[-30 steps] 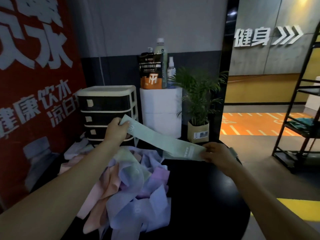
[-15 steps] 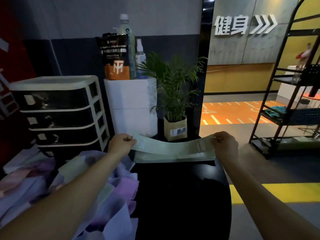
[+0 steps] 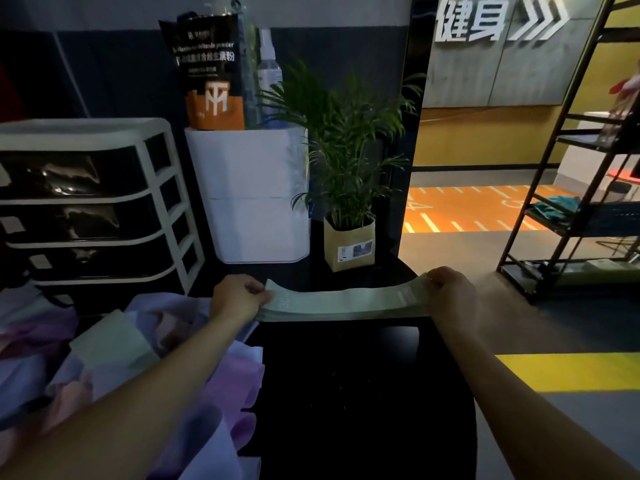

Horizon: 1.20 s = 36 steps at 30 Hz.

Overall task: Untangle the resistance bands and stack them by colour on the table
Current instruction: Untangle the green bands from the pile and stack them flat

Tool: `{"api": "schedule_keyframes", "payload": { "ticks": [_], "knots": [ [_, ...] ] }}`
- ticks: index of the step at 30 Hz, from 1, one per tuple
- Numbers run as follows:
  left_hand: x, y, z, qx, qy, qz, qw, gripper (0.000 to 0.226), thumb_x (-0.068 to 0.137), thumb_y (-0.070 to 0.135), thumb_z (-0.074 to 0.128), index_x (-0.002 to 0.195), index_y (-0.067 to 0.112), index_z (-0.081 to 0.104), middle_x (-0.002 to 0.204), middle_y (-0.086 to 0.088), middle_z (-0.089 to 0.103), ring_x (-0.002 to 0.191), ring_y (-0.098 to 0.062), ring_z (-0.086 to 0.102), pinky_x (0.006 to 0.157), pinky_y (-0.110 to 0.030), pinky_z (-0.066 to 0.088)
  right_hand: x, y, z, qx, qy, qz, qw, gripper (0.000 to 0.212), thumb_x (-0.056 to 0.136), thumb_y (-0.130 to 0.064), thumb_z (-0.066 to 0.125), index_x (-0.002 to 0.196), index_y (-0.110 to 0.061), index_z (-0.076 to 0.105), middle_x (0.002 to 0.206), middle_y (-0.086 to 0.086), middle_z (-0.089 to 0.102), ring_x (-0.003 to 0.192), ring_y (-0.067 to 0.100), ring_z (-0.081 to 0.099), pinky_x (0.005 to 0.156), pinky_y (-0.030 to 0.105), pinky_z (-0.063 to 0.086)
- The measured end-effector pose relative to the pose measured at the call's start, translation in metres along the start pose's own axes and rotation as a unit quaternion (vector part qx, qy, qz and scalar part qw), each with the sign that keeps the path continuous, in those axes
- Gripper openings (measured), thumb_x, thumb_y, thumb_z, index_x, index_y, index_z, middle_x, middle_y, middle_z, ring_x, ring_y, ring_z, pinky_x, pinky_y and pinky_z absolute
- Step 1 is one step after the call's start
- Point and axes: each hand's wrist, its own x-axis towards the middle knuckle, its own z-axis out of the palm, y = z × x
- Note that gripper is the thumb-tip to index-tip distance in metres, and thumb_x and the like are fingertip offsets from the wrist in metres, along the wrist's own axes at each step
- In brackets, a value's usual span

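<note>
Green band [image 3: 346,301] btwn both grips

Dim foreground, brighter orange-lit floor [image 3: 460,209] behind, faint glare on black table [image 3: 398,341], wide-angle edge bending

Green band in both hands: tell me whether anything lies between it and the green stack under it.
Nothing visible does. The left hand and right hand pinch the ends of the green band, which sags just above the green stack on the black table. The tangled bands lie to the left, clear of it.
</note>
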Motion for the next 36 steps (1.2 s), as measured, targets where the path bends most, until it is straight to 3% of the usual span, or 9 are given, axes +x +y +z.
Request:
{"api": "schedule_keyframes", "payload": {
  "ticks": [5, 9, 13, 18, 26, 31, 33, 36],
  "knots": [
    [-0.004, 0.001, 0.0, 0.004, 0.011, 0.011, 1.0, 0.013, 0.077, 0.014, 0.075, 0.078, 0.012, 0.062, 0.082, -0.003, 0.061, 0.084, -0.021, 0.058, 0.073, -0.025, 0.041, -0.001, 0.003, 0.004, -0.037, -0.003, -0.001, 0.999, 0.025, 0.086, 0.0, 0.051, 0.103, -0.005, 0.068, 0.102, 0.018, 0.059, 0.089, 0.031, 0.053, 0.068, 0.029, 0.032],
    [-0.004, 0.0, 0.0, 0.01, 0.008, 0.013, 1.0, 0.026, 0.078, 0.014, 0.074, 0.068, 0.02, 0.05, 0.077, -0.002, 0.058, 0.08, -0.02, 0.055, 0.07, -0.025, 0.039, -0.001, 0.005, 0.004, -0.046, -0.013, 0.007, 0.999, 0.028, 0.087, -0.001, 0.05, 0.108, -0.003, 0.068, 0.104, 0.02, 0.058, 0.095, 0.035, 0.053, 0.07, 0.03, 0.035],
    [-0.005, 0.004, -0.004, 0.013, 0.011, 0.031, 0.999, 0.013, 0.081, 0.018, 0.07, 0.083, 0.011, 0.059, 0.082, -0.002, 0.059, 0.083, -0.019, 0.055, 0.072, -0.025, 0.038, -0.008, -0.008, -0.004, -0.033, -0.002, 0.005, 0.999, 0.032, 0.093, -0.017, 0.054, 0.122, -0.006, 0.061, 0.121, 0.019, 0.053, 0.112, 0.035, 0.045, 0.091, 0.039, 0.038],
    [-0.015, 0.018, -0.021, -0.014, 0.011, 0.071, 0.997, 0.013, 0.085, 0.014, 0.065, 0.094, 0.005, 0.063, 0.087, -0.005, 0.062, 0.082, -0.018, 0.055, 0.071, -0.021, 0.036, -0.028, -0.044, -0.005, -0.009, -0.001, -0.034, 0.999, 0.03, 0.089, -0.02, 0.061, 0.117, -0.01, 0.062, 0.116, 0.017, 0.054, 0.109, 0.035, 0.046, 0.087, 0.039, 0.039],
    [-0.057, 0.028, -0.088, 0.012, 0.009, 0.152, 0.988, 0.008, 0.083, 0.009, 0.064, 0.088, 0.014, 0.063, 0.093, -0.005, 0.067, 0.089, -0.02, 0.062, 0.086, -0.034, 0.051, -0.087, -0.121, 0.011, 0.087, -0.098, -0.112, 0.985, 0.023, 0.085, -0.017, 0.066, 0.105, -0.007, 0.066, 0.107, 0.013, 0.057, 0.099, 0.031, 0.056, 0.087, 0.034, 0.044],
    [-0.083, 0.002, -0.134, 0.041, 0.05, 0.167, 0.984, 0.012, 0.082, 0.01, 0.065, 0.085, 0.021, 0.061, 0.09, 0.004, 0.057, 0.086, -0.013, 0.057, 0.08, -0.025, 0.044, -0.131, -0.164, 0.023, 0.127, -0.183, -0.147, 0.964, 0.025, 0.084, -0.014, 0.066, 0.106, -0.003, 0.064, 0.106, 0.014, 0.063, 0.1, 0.026, 0.06, 0.073, 0.017, 0.035],
    [-0.091, -0.01, -0.148, 0.053, 0.065, 0.157, 0.984, 0.011, 0.081, 0.01, 0.066, 0.088, 0.019, 0.064, 0.093, 0.004, 0.056, 0.086, -0.012, 0.057, 0.078, -0.022, 0.04, -0.149, -0.179, 0.029, 0.134, -0.226, -0.165, 0.951, 0.022, 0.084, -0.011, 0.065, 0.101, 0.003, 0.064, 0.105, 0.019, 0.065, 0.098, 0.03, 0.061, 0.07, 0.021, 0.037],
    [-0.103, -0.031, -0.166, 0.08, 0.057, 0.144, 0.985, 0.014, 0.08, 0.01, 0.066, 0.092, 0.016, 0.066, 0.096, 0.002, 0.058, 0.089, -0.015, 0.058, 0.079, -0.023, 0.041, -0.174, -0.197, 0.039, 0.139, -0.26, -0.197, 0.935, 0.023, 0.083, -0.008, 0.065, 0.101, 0.005, 0.064, 0.104, 0.02, 0.066, 0.099, 0.032, 0.06, 0.079, 0.025, 0.041]
  ]
}}
